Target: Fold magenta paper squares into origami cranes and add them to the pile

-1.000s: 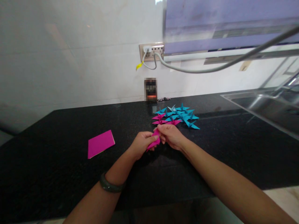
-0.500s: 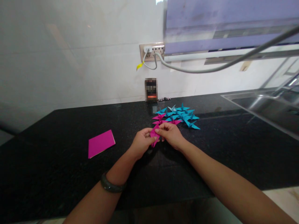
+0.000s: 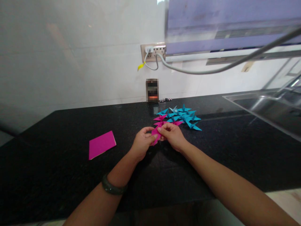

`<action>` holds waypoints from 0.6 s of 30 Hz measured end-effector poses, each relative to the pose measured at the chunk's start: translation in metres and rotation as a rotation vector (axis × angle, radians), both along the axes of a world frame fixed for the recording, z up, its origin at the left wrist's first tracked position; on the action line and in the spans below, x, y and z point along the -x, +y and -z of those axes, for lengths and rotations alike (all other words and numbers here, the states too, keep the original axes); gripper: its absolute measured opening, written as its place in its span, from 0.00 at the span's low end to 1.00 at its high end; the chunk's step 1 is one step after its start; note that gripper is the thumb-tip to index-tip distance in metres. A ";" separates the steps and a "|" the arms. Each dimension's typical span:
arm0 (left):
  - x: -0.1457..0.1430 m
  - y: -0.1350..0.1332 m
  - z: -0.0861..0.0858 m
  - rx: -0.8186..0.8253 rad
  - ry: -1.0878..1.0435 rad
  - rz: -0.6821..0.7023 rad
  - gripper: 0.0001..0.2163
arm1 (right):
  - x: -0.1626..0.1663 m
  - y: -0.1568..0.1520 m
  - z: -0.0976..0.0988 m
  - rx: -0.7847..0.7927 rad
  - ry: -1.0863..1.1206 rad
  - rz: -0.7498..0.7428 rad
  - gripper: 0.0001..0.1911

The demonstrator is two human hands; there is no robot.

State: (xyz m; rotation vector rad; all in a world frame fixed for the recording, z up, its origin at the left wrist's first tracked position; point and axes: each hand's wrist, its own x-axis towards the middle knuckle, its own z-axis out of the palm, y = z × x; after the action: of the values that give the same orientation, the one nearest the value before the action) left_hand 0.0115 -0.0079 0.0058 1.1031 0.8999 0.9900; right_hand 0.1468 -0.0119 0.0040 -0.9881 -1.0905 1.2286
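Observation:
My left hand (image 3: 141, 144) and my right hand (image 3: 172, 135) meet over the black counter (image 3: 58, 175), and both pinch a small folded piece of magenta paper (image 3: 155, 136) between their fingertips. Most of the paper is hidden by my fingers. Just beyond my hands lies a cluster of finished folded paper cranes (image 3: 180, 116), several teal and a few magenta. A dark bangle (image 3: 112, 187) sits on my left wrist.
A stack of flat magenta paper sheets (image 3: 101, 144) lies to the left. A small dark object (image 3: 152, 90) stands against the white wall under a power socket (image 3: 153, 52) with a grey cable. A steel sink (image 3: 270, 108) is at the right.
Both hands have moved a little away from me towards the cranes. The magenta paper is now folded smaller and sits more hidden between my fingers.

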 end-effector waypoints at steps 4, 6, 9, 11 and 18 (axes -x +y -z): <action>-0.001 0.000 -0.001 -0.053 0.002 -0.065 0.21 | 0.000 -0.001 0.000 0.000 -0.019 -0.028 0.17; -0.002 0.000 -0.002 -0.113 0.055 -0.109 0.20 | 0.001 -0.001 0.000 0.013 -0.006 -0.029 0.17; -0.001 0.000 -0.002 -0.219 0.150 -0.157 0.17 | 0.002 -0.001 0.000 -0.010 -0.019 -0.042 0.15; 0.000 0.001 -0.001 -0.284 0.189 -0.152 0.16 | 0.003 -0.001 0.000 -0.051 -0.070 -0.053 0.13; 0.000 0.001 0.001 -0.321 0.197 -0.140 0.14 | 0.002 -0.001 0.002 -0.097 -0.106 -0.032 0.08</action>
State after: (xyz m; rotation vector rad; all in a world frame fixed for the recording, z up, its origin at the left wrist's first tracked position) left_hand 0.0113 -0.0073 0.0051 1.4432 1.0095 1.1847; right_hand 0.1444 -0.0129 0.0020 -0.9730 -1.2412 1.1485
